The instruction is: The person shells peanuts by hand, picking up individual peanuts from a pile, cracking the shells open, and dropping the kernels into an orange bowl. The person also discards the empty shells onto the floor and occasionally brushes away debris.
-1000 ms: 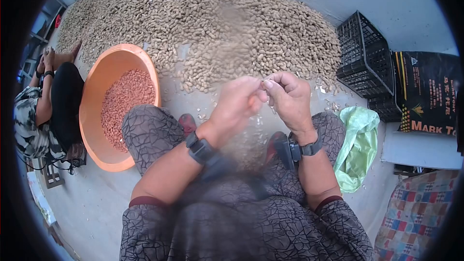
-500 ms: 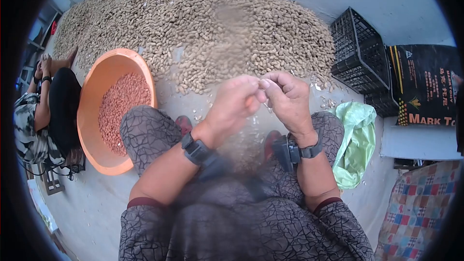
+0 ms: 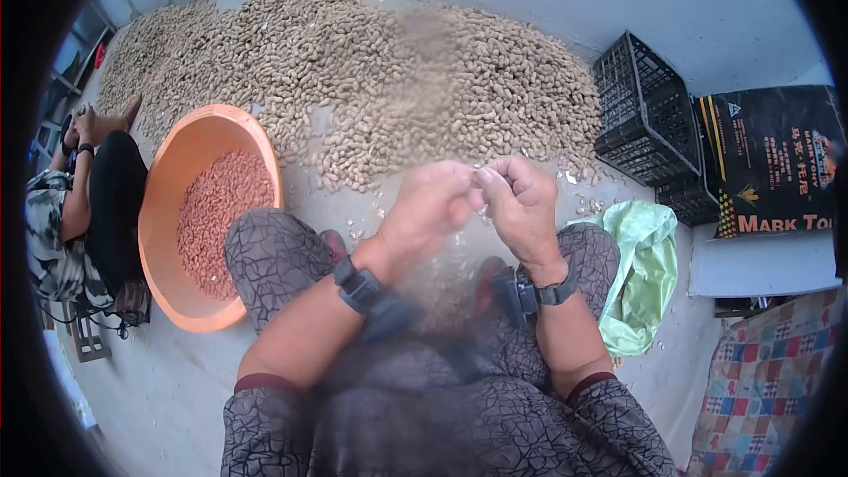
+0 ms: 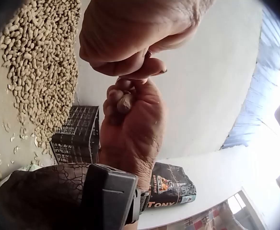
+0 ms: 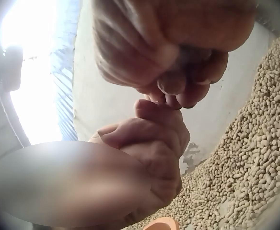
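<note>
In the head view my left hand and right hand meet at the fingertips, above the floor between my knees. A small pale piece of peanut shows where thumbs and forefingers pinch together. In the left wrist view the curled fingers of the right hand also hold an unshelled peanut against the palm; the same peanut shows in the right wrist view. The left fingers are bent, their tips pressed against the right ones, and the left palm is hidden.
A wide heap of unshelled peanuts lies along the wall. An orange basin with red kernels stands left, near a seated person. Black crates, a black printed sack and a green bag are at right.
Both hands stay joined at the fingertips, with small finger movements and blur on the left hand. The head view has shifted slightly, so the surroundings sit lower.
</note>
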Demonstrator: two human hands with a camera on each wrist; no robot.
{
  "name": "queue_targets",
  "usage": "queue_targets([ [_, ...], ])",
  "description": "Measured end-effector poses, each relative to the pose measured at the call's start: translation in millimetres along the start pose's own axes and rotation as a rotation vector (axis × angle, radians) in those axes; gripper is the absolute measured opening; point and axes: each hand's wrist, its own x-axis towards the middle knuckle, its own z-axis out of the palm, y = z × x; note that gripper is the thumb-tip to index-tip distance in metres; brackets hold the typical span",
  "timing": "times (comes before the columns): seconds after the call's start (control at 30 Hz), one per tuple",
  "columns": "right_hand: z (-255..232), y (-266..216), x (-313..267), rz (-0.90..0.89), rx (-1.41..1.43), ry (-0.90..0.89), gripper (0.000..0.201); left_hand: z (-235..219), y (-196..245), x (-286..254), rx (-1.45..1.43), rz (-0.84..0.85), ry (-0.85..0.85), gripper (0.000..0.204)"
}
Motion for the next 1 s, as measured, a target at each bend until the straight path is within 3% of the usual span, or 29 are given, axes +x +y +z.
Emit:
queue_targets([
  [0.23, 1, 7, 2, -0.103, -0.12, 0.068, 0.008, 3, -4, 9, -0.004, -0.027, 0.037, 0.018],
  [0.43, 2, 9, 6, -0.008, -0.047, 0.124, 0.008, 3, -9, 15, -0.041, 0.0, 0.012, 0.02],
  [0.57, 1, 13, 9, -0.068, -0.135, 0.131, 0.007, 7, -10, 17, 0.006, 0.053, 0.061, 0.016],
  [0.77, 1, 1, 13, 0.042, -0.005, 0.136, 0.007, 8, -10, 19, 0.058, 0.124, 0.052, 0.012],
  [0.83, -2, 2, 14, 0.012, -0.019, 0.052, 0.007, 7, -10, 20, 0.095, 0.128, 0.043, 0.013],
  [1.0, -1, 16, 10, -0.115, -0.147, 0.052, 0.007, 1, -15, 22, 0.035, 0.061, 0.028, 0.01],
])
